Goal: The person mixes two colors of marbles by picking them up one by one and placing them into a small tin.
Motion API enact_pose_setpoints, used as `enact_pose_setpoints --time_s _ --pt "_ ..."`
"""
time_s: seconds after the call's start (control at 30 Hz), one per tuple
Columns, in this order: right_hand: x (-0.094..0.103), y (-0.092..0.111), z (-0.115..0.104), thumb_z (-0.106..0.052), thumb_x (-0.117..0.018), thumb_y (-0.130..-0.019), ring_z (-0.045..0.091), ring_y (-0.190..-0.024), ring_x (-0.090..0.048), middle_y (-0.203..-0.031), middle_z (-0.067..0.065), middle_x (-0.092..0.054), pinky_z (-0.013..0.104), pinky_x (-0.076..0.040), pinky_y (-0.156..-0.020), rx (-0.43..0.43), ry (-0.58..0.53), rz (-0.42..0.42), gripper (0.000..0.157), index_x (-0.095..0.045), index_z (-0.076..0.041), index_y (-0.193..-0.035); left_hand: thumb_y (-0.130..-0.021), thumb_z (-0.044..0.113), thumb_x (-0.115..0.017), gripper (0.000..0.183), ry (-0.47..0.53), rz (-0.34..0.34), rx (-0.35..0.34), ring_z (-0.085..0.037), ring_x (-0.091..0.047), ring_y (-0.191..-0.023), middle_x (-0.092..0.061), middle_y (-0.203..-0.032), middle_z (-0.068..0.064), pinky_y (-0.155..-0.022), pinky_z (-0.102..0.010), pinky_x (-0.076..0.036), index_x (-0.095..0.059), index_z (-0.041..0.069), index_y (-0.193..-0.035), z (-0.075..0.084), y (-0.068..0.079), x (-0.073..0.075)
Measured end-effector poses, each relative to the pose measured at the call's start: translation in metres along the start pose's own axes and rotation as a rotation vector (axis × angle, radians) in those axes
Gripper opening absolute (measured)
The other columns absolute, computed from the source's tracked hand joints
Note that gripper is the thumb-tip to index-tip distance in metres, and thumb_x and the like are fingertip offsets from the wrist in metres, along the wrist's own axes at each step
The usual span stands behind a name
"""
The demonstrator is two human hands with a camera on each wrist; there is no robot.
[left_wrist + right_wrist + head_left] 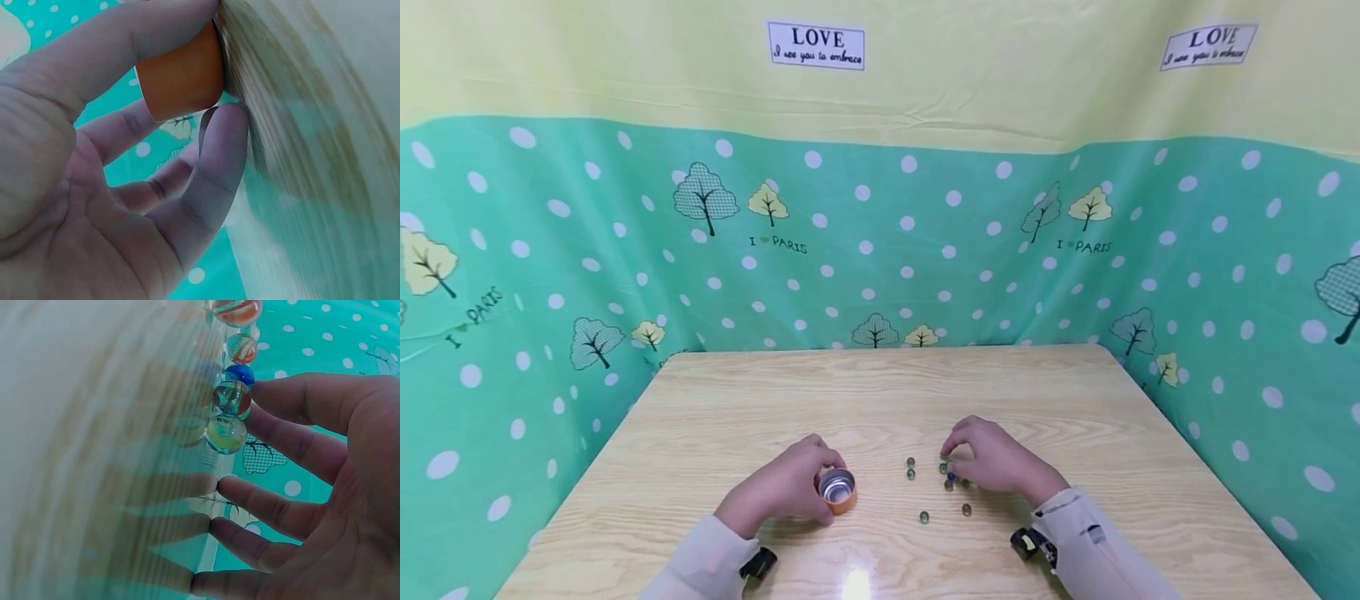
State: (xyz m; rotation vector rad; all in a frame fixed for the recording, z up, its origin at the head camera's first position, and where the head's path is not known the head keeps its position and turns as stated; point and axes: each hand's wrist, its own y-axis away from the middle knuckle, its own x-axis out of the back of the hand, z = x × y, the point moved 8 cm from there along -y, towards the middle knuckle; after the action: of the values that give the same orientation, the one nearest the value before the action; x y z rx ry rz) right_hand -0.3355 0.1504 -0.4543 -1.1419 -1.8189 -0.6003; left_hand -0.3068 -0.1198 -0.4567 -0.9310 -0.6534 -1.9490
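My left hand grips a small round orange cup with a shiny silvery inside; it stands on the table, mouth upward. In the left wrist view, the thumb lies along one side of the orange cup, with fingers at its other side. My right hand is over a cluster of glass marbles, fingertips down at the tabletop. Its thumb tip is at a blue marble, beside a clear marble with coloured swirls and a yellow-green marble. Whether the thumb touches one is unclear.
Between the hands lie two greenish marbles, one behind the other. Nearer the front are a green marble and a brownish marble. The light wood table meets a green dotted curtain at its back and sides.
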Motion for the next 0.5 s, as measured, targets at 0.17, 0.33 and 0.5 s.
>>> enact_pose_setpoints --time_s 0.17,0.33,0.5 --pt "0.000 -0.001 0.001 -0.013 -0.073 -0.092 0.030 -0.123 -0.061 -0.122 0.004 -0.066 0.053 -0.050 -0.104 -0.011 0.012 -0.002 0.010 -0.079 -0.020 -0.098 -0.059 0.010 -0.100 0.053 0.028 -0.031 -0.013 -0.020 -0.053 -0.092 -0.057 -0.102 -0.004 -0.080 -0.037 -0.050 -0.073 0.019 -0.105 0.006 -0.007 -0.002" --pt "0.004 -0.001 0.003 -0.015 -0.070 -0.094 0.028 -0.123 -0.061 -0.120 0.000 -0.067 0.052 -0.051 -0.104 -0.027 -0.018 -0.011 0.013 -0.079 -0.020 -0.101 -0.058 0.011 -0.101 0.051 0.023 -0.048 -0.027 -0.020 -0.053 -0.088 -0.060 -0.096 -0.004 -0.076 -0.036 -0.048 -0.072 0.020 -0.100 0.009 -0.013 -0.002" --pt "0.008 0.000 0.002 -0.010 -0.070 -0.087 0.034 -0.129 -0.059 -0.130 0.010 -0.066 0.056 -0.049 -0.106 0.004 -0.050 -0.014 0.016 -0.078 -0.023 -0.093 -0.060 0.013 -0.101 0.052 0.026 -0.057 -0.011 -0.019 -0.053 -0.088 -0.060 -0.096 -0.003 -0.076 -0.036 -0.047 -0.072 0.021 -0.102 0.005 -0.014 -0.004"
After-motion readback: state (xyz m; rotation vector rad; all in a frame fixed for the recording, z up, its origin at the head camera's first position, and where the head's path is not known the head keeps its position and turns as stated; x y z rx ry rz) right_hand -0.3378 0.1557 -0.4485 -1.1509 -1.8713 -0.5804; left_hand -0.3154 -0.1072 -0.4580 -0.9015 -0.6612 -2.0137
